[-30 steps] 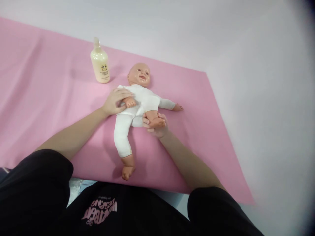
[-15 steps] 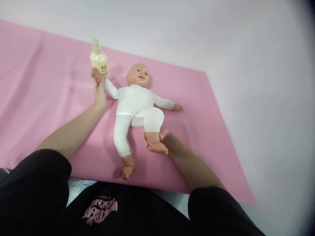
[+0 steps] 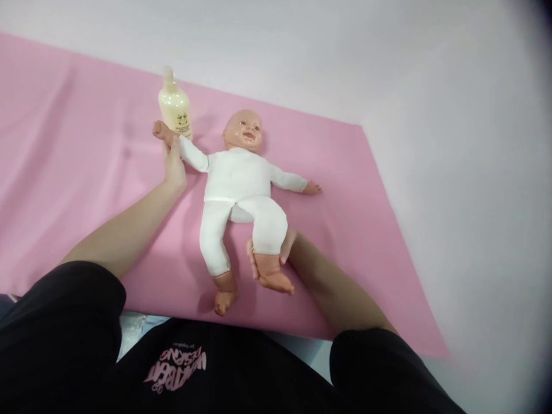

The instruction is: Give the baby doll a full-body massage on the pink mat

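Note:
A baby doll (image 3: 238,175) with a white cloth body lies on its back on the pink cover, head away from me. My left hand (image 3: 174,164) grips the doll's arm on the left near its wrist, raising it slightly; some of my fingers are hidden behind it. My right hand (image 3: 288,244) is wrapped from beneath around the doll's lower leg on the right, fingers showing on both sides. That leg is bent and lifted. The other leg and the other arm lie on the cover. Just behind the raised doll's hand stands a pale yellow pump bottle (image 3: 175,109).
A pink cover (image 3: 77,167) spreads over the table, with creases on the left. A plain pale wall or surface (image 3: 452,144) lies beyond its back and right edges. My black shirt (image 3: 241,368) is close against the front edge.
My right hand has brought the held leg down toward me, so it is less bent. The doll's hand on the left has shifted a little left and outward with my left hand.

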Motion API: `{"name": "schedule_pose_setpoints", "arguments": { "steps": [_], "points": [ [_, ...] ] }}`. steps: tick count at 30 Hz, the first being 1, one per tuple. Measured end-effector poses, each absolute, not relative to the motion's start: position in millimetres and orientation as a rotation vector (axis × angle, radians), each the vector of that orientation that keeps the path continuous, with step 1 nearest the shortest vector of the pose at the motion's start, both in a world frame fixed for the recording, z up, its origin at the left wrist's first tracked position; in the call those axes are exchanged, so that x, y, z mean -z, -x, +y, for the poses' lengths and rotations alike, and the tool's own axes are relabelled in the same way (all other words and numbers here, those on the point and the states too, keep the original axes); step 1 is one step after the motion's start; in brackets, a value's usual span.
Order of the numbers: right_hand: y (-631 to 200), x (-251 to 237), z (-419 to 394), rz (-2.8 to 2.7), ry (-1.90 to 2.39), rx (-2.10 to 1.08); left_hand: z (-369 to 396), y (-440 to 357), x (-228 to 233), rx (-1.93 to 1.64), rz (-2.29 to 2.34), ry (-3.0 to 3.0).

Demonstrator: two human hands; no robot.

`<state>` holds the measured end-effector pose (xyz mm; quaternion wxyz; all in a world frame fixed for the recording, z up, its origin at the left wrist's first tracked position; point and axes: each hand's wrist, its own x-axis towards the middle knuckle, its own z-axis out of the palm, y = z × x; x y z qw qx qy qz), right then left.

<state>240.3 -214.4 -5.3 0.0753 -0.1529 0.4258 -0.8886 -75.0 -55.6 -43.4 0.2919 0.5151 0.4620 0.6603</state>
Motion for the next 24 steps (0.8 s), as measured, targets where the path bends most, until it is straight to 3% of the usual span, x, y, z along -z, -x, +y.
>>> {"name": "schedule_pose_setpoints", "arguments": {
  "steps": [6, 11, 16, 24],
  "points": [
    [-247, 11, -214, 1.217, 0.724, 3.209, -94, 46, 16, -1.77, 1.045, -1.649],
    [-247, -1, -210, 1.126, 0.178, 3.58, -126, 28, -10, -1.412, 0.913, -2.302],
    [-247, -2, -207, 1.077, -0.214, 3.663, -133, 25, -19, -1.15, 0.833, -2.619],
    [-248, 2, -209, 1.105, 0.07, 3.565, -125, 29, -4, -1.407, 0.921, -2.356]
  ]
}}
